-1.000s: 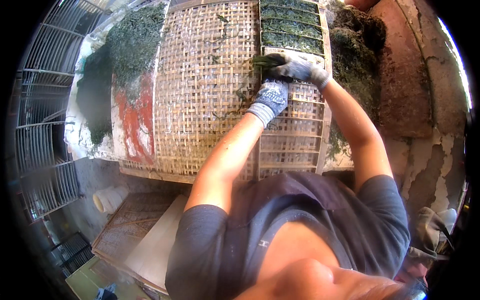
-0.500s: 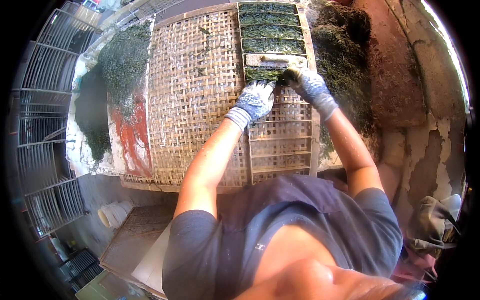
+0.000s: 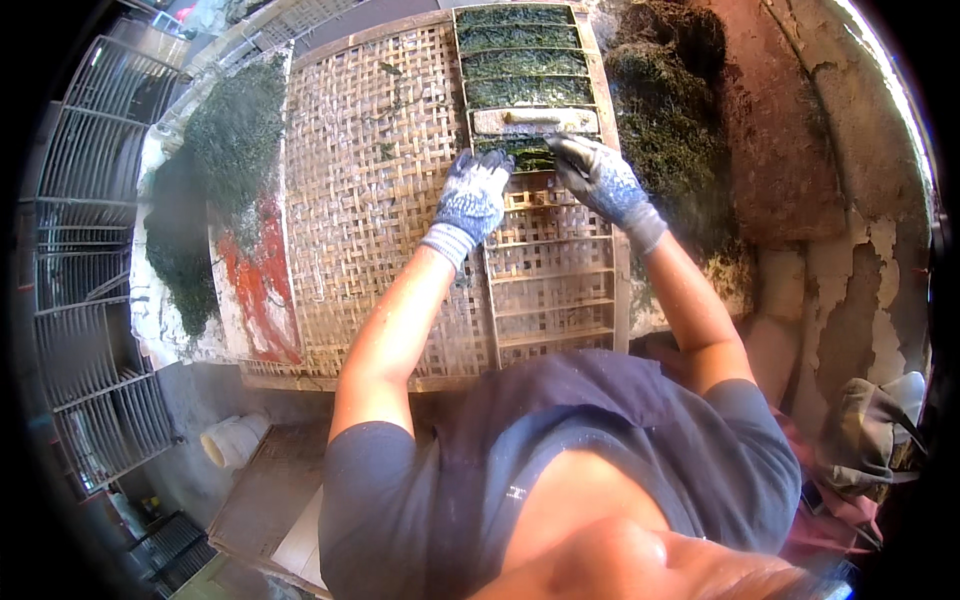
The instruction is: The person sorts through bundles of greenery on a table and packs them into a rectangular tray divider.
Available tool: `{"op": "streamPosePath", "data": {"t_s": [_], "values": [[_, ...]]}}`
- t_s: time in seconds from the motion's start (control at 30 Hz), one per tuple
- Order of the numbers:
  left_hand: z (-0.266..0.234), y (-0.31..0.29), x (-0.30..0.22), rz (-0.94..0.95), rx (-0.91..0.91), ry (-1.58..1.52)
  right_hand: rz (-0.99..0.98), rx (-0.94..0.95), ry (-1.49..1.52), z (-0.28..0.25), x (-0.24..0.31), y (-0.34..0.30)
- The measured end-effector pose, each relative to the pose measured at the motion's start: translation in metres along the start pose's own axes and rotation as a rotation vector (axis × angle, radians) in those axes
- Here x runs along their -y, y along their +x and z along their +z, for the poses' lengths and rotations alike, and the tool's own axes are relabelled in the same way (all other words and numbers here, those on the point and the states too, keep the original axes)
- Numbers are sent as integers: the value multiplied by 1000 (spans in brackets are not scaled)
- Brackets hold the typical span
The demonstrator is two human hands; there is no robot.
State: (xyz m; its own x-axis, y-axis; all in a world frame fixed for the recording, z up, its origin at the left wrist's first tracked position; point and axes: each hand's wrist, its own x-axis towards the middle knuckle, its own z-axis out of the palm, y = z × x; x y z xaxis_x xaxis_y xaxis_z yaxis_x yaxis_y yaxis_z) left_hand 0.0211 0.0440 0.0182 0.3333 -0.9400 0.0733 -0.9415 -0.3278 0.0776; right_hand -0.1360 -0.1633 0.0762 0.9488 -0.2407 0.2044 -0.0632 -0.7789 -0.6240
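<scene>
At upper centre, the dark-green stringy clump [image 3: 529, 155] lies inside a pale wooden slatted frame [image 3: 622, 300], between the grey-and-white gloved left hand [image 3: 474, 192] and right hand [image 3: 598, 180]; I can't tell whether either grips any.

Left side: barred metal racks [image 3: 90, 235]. Right: peeling, weathered plaster wall [image 3: 890, 240] (darker patches under pale coat), bright light [image 3: 893, 80] along outer edge. Brown board [image 3: 255, 490] low left.

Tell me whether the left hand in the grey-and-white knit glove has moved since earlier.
Yes, leftward: the left hand has gone from within the ladder-like wooden frame to straddling its left rail.
</scene>
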Motion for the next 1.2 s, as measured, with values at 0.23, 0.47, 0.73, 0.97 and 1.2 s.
{"op": "streamPosePath", "data": {"t_s": [0.23, 0.47, 0.73, 0.97, 1.2], "values": [[-48, -31, 11, 4, -467, -242, -39, 414, 23, -21, -5, 19], [5, -9, -92, 120, -260, -154, -354, 438, 86, 58, 26, 84], [60, 44, -95, -276, -52, -275, -367, 768, -740, 78, 78, 124], [-11, 31, -72, -220, 233, -314, 22, 536, 159, 58, -10, 105], [27, 5, -30, 11, -348, -199, -25, 243, -204, -14, -46, 51]]}}
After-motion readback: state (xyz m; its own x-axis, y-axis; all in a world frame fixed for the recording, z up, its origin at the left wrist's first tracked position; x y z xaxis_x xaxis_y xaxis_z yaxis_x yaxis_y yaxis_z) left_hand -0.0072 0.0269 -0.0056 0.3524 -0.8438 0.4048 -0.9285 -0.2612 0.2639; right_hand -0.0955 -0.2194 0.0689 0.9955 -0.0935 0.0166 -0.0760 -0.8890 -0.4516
